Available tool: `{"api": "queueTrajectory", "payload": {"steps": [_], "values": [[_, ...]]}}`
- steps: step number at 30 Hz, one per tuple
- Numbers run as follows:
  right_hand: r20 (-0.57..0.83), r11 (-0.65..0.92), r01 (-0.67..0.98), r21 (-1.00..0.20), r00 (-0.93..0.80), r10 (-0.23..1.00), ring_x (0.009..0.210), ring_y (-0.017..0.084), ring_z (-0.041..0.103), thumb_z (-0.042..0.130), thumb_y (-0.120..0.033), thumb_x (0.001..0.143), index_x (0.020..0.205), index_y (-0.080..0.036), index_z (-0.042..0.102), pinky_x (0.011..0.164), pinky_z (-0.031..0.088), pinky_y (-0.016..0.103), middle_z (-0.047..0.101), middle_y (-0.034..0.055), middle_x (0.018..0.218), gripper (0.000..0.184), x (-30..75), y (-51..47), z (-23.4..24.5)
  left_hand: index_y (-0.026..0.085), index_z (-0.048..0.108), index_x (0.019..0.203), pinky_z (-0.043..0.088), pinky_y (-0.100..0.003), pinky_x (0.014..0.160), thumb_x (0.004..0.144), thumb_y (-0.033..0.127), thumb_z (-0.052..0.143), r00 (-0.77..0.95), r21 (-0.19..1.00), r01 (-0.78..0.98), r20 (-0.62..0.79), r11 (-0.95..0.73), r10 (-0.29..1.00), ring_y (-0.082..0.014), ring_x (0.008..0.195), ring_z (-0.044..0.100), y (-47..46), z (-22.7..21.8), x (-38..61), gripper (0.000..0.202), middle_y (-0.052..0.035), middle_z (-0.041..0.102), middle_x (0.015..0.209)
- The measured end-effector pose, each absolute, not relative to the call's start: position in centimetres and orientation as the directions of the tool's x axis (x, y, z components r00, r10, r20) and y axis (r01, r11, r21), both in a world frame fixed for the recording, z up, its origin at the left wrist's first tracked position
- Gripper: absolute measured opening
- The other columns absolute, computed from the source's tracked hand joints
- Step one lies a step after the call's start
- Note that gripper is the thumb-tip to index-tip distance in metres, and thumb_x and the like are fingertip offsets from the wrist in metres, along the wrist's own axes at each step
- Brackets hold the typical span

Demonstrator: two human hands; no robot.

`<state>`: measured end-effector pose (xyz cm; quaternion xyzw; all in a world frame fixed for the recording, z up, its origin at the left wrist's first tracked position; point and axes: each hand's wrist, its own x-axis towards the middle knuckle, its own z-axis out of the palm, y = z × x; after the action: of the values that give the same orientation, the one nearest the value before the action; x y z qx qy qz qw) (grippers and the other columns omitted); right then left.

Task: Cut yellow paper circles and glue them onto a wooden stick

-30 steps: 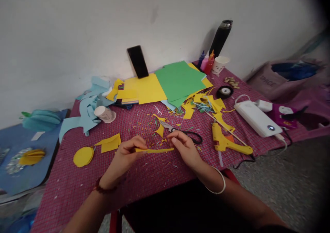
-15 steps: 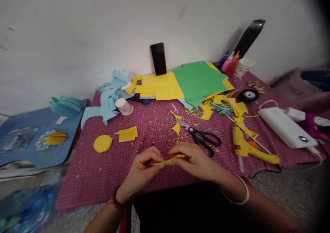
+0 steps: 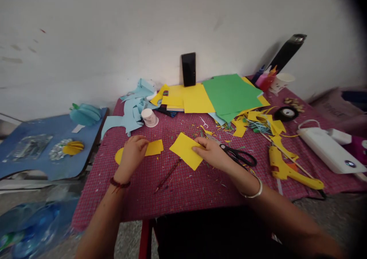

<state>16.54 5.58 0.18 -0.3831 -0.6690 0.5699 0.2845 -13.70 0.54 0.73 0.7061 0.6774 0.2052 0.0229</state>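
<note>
My right hand (image 3: 210,151) pinches a yellow paper square (image 3: 186,150) between thumb and fingers, its flat face turned up above the table. My left hand (image 3: 132,152) hovers over the left part of the table with loosely bent fingers, and I see nothing in them. It partly covers the yellow paper circle (image 3: 117,156) and is close to a small yellow paper piece (image 3: 155,147). A dark pencil (image 3: 168,176) lies between my hands. Black-handled scissors (image 3: 239,154) lie just beyond my right hand.
A yellow glue gun (image 3: 289,171) and white power bank (image 3: 329,148) lie on the right. Green sheets (image 3: 232,94), a leaning phone (image 3: 189,69) and a paper cup (image 3: 149,117) stand or lie toward the wall. Blue scraps (image 3: 133,114) are at the left.
My left hand has let go of the yellow paper and moved left over the circle. My right hand now holds the paper alone, opened flat to view. The pencil has come into sight.
</note>
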Motion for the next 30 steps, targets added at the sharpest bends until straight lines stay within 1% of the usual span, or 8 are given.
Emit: {"api": "queueTrajectory", "payload": {"steps": [2, 5, 8, 10, 15, 22, 28, 30], "values": [[-0.036, 0.089, 0.209, -0.974, -0.529, 0.848, 0.055, 0.012, 0.046, 0.054, -0.024, 0.08, 0.072, -0.019, 0.053, 0.049, 0.032, 0.024, 0.051, -0.0032, 0.063, 0.009, 16.2, 5.9, 0.0, 0.019, 0.063, 0.08, 0.045, -0.039, 0.082, 0.082, 0.024, 0.051, -0.097, 0.406, 0.913, 0.295, -0.032, 0.95, -0.0237, 0.089, 0.059, 0.7, 0.9, -13.7, 0.013, -0.0064, 0.066, 0.089], [0.013, 0.133, 0.201, -0.971, -0.506, 0.862, 0.06, 0.013, 0.052, 0.054, -0.021, 0.08, 0.08, -0.019, 0.057, 0.052, 0.037, 0.024, 0.059, -0.0016, 0.07, 0.003, 15.8, 6.6, -0.4, 0.02, 0.057, 0.081, 0.047, -0.03, 0.066, 0.083, 0.03, 0.053, -0.252, 0.649, 0.76, 0.264, 0.022, 0.931, -0.0179, 0.072, 0.059, 0.4, 1.8, -13.0, 0.012, -0.0012, 0.061, 0.076], [0.036, 0.118, 0.144, -0.983, -0.476, 0.879, 0.075, 0.017, 0.061, 0.055, -0.018, 0.08, 0.107, -0.019, 0.055, 0.063, 0.046, 0.028, 0.067, 0.0041, 0.092, 0.027, 15.2, 7.2, -0.9, 0.021, 0.048, 0.082, 0.048, -0.027, 0.057, 0.083, 0.033, 0.055, -0.276, 0.852, 0.524, 0.152, 0.016, 0.949, -0.0143, 0.064, 0.056, 0.3, 2.6, -11.5, 0.014, 0.0025, 0.053, 0.073], [0.044, 0.112, 0.126, -0.986, -0.452, 0.891, 0.083, 0.019, 0.063, 0.056, -0.017, 0.08, 0.118, -0.019, 0.051, 0.068, 0.049, 0.031, 0.067, 0.0075, 0.102, 0.039, 14.8, 7.6, -1.1, 0.022, 0.044, 0.081, 0.05, -0.026, 0.054, 0.081, 0.032, 0.056, -0.276, 0.923, 0.385, 0.1, 0.015, 0.956, -0.0131, 0.063, 0.055, 0.4, 2.7, -10.4, 0.016, 0.0036, 0.049, 0.074], [0.066, 0.114, 0.084, -0.99, -0.439, 0.896, 0.093, 0.021, 0.063, 0.055, -0.016, 0.079, 0.116, -0.02, 0.053, 0.075, 0.051, 0.034, 0.065, 0.0089, 0.111, 0.037, 14.0, 8.3, -1.0, 0.022, 0.04, 0.077, 0.052, -0.025, 0.05, 0.078, 0.027, 0.058, -0.301, 0.962, 0.271, 0.041, 0.044, 0.953, -0.0102, 0.059, 0.048, 1.1, 2.1, -8.5, 0.018, 0.0049, 0.042, 0.073], [0.036, 0.045, 0.009, -0.999, -0.458, 0.888, 0.088, 0.019, 0.064, 0.055, -0.018, 0.08, 0.118, -0.019, 0.05, 0.072, 0.051, 0.031, 0.066, 0.0073, 0.104, 0.038, 13.8, 8.8, -1.4, 0.022, 0.04, 0.075, 0.046, -0.022, 0.051, 0.077, 0.024, 0.059, -0.19, 0.991, 0.11, -0.051, 0.073, 0.98, -0.0104, 0.059, 0.054, 1.1, 0.2, -7.8, 0.019, 0.0047, 0.052, 0.069], [0.005, 0.021, 0.028, -0.999, -0.505, 0.863, 0.07, 0.016, 0.06, 0.055, -0.025, 0.082, 0.096, -0.02, 0.059, 0.062, 0.046, 0.027, 0.066, 0.0007, 0.081, 0.016, 13.8, 8.9, -2.8, 0.021, 0.039, 0.072, 0.05, -0.024, 0.058, 0.076, 0.022, 0.061, -0.172, 0.994, -0.08, -0.09, 0.077, 0.981, -0.0149, 0.082, 0.062, 0.7, -0.1, -7.8, 0.022, -0.0034, 0.065, 0.102], [-0.006, 0.035, 0.073, -0.997, -0.497, 0.868, 0.065, 0.015, 0.057, 0.054, -0.026, 0.082, 0.088, -0.02, 0.059, 0.057, 0.043, 0.025, 0.063, -0.0006, 0.075, 0.01, 14.0, 8.9, -3.0, 0.02, 0.038, 0.07, 0.053, -0.028, 0.066, 0.073, 0.017, 0.062, -0.192, 0.99, -0.129, -0.076, 0.051, 0.978, -0.0166, 0.086, 0.063, 0.6, -0.1, -7.9, 0.024, -0.0044, 0.067, 0.103]]}}
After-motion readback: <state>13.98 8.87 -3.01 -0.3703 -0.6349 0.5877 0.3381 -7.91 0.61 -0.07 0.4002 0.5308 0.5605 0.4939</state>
